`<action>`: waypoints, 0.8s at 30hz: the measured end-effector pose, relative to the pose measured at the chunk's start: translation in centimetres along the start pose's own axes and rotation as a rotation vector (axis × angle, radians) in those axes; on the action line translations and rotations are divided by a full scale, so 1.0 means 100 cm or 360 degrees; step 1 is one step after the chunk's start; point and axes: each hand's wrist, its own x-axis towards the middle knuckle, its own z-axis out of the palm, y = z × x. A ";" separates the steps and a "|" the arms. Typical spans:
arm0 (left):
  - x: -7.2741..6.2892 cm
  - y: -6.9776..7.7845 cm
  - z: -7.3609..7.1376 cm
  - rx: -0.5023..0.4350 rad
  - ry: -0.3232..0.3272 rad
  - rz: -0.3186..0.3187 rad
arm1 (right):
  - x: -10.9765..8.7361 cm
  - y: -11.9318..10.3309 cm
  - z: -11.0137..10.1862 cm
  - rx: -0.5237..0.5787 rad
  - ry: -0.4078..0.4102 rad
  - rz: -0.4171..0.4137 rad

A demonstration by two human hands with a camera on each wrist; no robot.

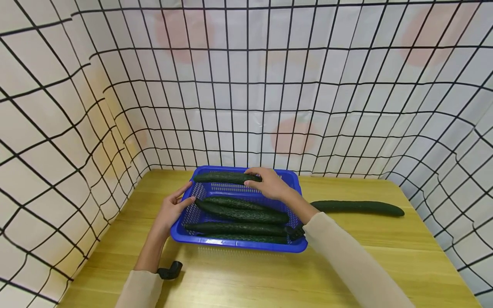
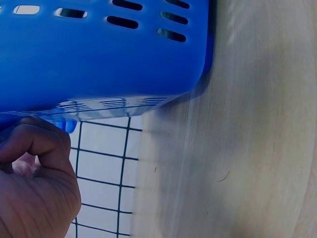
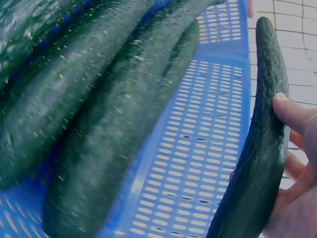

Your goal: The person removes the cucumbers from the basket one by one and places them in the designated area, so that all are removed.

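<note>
A blue plastic basket (image 1: 235, 244) with slotted walls stands on the table and holds several dark green cucumbers (image 1: 242, 211) lying side by side. My right hand (image 1: 271, 184) grips one more cucumber (image 3: 265, 134) near its right end, over the far side of the basket. In the right wrist view the thumb lies on the near face of this cucumber and the fingers wrap behind it. At the basket's left rim my left hand (image 1: 172, 209) holds on, thumb over the edge and fingers outside. The left wrist view shows those fingers bent against the wall.
Another long cucumber (image 1: 362, 207) lies on the wooden table (image 1: 246, 278), right of the basket. Black wire mesh (image 1: 246, 107) fences the table at the back and both sides, with a pale printed sheet behind it. Both wrists carry small black devices (image 1: 171, 270).
</note>
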 end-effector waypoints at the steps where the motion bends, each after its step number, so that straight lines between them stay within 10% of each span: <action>1: 0.000 0.000 0.000 -0.0010 0.0007 -0.0007 | -0.002 -0.003 -0.003 0.0001 0.0009 -0.0022; 10: -0.002 0.002 0.000 -0.0011 0.0003 -0.0009 | -0.025 -0.008 -0.034 -0.0009 0.0094 -0.0120; 24: -0.001 0.002 0.000 0.0015 0.0010 -0.0040 | -0.080 0.045 -0.077 -0.0105 0.0264 -0.0118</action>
